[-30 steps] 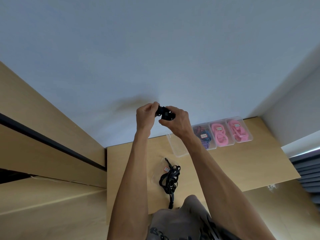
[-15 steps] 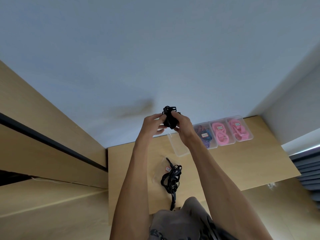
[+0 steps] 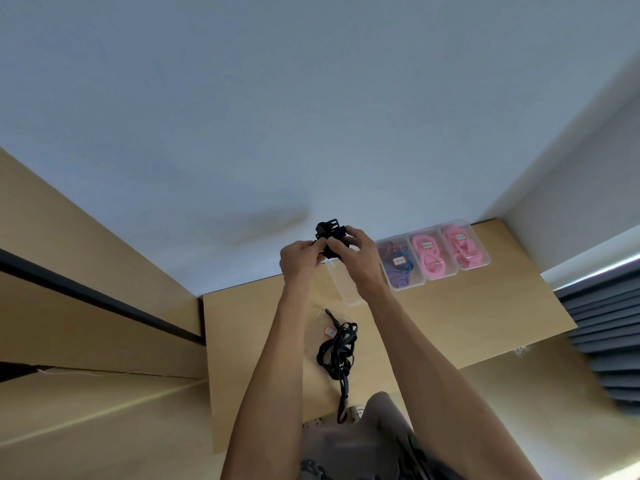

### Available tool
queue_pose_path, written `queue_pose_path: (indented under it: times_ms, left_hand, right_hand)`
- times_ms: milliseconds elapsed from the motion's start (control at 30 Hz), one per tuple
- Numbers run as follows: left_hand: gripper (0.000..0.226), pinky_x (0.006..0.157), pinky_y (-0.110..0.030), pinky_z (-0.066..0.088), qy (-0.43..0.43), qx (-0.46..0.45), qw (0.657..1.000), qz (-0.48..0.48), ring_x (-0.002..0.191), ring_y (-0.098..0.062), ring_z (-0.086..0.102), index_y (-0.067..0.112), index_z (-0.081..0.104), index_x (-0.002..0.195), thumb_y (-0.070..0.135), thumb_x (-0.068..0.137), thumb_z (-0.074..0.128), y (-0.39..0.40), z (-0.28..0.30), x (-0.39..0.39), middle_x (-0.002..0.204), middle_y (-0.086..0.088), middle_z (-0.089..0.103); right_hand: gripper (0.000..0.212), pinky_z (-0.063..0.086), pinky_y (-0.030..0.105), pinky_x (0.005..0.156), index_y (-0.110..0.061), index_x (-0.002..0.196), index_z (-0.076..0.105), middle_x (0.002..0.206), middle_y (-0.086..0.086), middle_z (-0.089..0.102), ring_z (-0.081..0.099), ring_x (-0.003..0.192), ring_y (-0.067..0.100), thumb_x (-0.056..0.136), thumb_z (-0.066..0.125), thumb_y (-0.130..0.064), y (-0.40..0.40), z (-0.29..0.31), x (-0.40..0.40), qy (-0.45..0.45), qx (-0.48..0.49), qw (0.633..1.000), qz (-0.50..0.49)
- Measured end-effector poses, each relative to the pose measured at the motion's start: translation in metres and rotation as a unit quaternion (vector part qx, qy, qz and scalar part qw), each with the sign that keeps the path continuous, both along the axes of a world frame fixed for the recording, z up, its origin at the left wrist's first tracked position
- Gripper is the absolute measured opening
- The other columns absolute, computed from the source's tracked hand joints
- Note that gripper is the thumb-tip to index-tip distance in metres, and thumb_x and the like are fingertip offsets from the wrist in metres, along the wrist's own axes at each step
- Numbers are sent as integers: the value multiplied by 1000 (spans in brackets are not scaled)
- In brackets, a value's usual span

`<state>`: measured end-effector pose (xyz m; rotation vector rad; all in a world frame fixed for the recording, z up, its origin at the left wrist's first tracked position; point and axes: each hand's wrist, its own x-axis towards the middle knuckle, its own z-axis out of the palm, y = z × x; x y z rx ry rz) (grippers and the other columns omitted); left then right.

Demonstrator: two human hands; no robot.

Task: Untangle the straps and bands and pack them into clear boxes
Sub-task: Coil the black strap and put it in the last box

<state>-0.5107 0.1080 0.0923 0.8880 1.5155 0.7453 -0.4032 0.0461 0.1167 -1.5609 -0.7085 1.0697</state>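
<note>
The surface (image 3: 450, 323) offers open room along its right half, though its near edge falls away just past the loose strap's tail. Three filled clear boxes (image 3: 434, 254) line the far right corner against the wall; an empty clear box (image 3: 343, 289) sits just left of them, partly hidden behind the wrists. A loose black strap (image 3: 337, 355) sprawls near the middle, soft and limp, likely to snag on its own loops, best lifted by one end. Above the far edge, the left hand (image 3: 299, 259) and right hand (image 3: 360, 258) pinch a rolled black strap (image 3: 330, 237) between curled fingers; it looks light, its buckle the one stiff part.
</note>
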Motion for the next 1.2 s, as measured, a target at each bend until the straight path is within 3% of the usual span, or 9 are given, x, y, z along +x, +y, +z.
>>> queue_pose_path:
  times_ms: [100, 233, 333, 433, 633, 733, 767, 900, 1200]
  left_hand:
    - [30, 65, -29, 51, 74, -12, 996, -46, 57, -13, 68, 16, 65, 59, 40, 73, 78, -2, -6, 1, 53, 7, 65]
    - [60, 75, -28, 55, 84, 40, 989, -116, 61, -11, 71, 27, 56, 137, 41, 82, 75, -8, -14, 2, 90, -1, 73]
    - [67, 59, -16, 43, 167, 143, 952, -212, 54, -16, 58, 32, 37, 154, 25, 93, 65, -11, -19, 14, 61, -2, 61]
    - [57, 54, -10, 41, 192, 176, 936, -235, 52, -15, 52, 23, 50, 147, 8, 93, 61, -12, -26, 27, 55, 1, 53]
    - [58, 78, -16, 45, 215, 116, 949, -198, 72, -13, 63, 16, 56, 142, 1, 87, 67, -18, -58, 57, 71, -2, 67]
    - [54, 80, -23, 49, 224, 75, 961, -144, 81, -23, 69, 16, 58, 141, 2, 89, 65, -22, -80, 74, 77, -9, 73]
    - [52, 78, -25, 52, 230, 70, 962, -132, 77, -25, 70, 17, 60, 138, 1, 89, 62, -20, -88, 79, 74, -10, 72]
    - [44, 58, -10, 44, 269, 58, 952, -131, 57, -16, 59, 16, 67, 130, 0, 89, 59, -8, -115, 89, 65, -7, 65]
    - [19, 65, -38, 42, 292, 56, 947, -122, 71, -39, 61, 1, 71, 96, -3, 89, 54, 25, -165, 111, 75, -20, 69]
  right_hand:
    - [2, 56, 45, 93, -28, 86, 73, 90, 0, 71, 69, 95, 23, 87, 72, -28, -2, -6, 3, -48, -9, 999, -24]
    - [18, 50, 36, 72, -15, 78, 67, 65, -11, 61, 55, 68, 11, 92, 61, -25, -2, -15, 14, -106, -48, 993, -14]
    - [12, 41, 18, 62, -18, 90, 63, 77, -12, 64, 57, 67, -3, 97, 57, -26, 2, -26, 26, -139, -75, 987, -26]
    - [16, 37, 13, 57, -13, 103, 62, 88, -7, 63, 57, 76, -1, 100, 54, -28, 9, -38, 39, -152, -109, 982, -37]
    - [30, 32, 30, 55, -5, 67, 56, 62, 7, 55, 46, 62, 18, 96, 52, -12, 14, -74, 64, -182, -109, 977, -34]
    - [12, 47, 31, 73, -7, 100, 67, 87, 3, 66, 56, 80, 13, 90, 62, -11, 17, -94, 72, -181, -137, 974, 8]
    - [26, 46, 28, 75, -6, 114, 63, 97, 3, 66, 57, 87, 15, 88, 64, -8, 19, -101, 74, -183, -153, 971, 17]
    - [28, 31, 15, 62, 0, 113, 59, 104, 14, 65, 60, 92, 30, 85, 64, -1, 36, -131, 80, -229, -184, 955, 27]
    - [23, 41, 40, 69, 6, 102, 65, 97, 21, 68, 59, 92, 38, 82, 54, 9, 69, -187, 90, -347, -175, 918, 80]
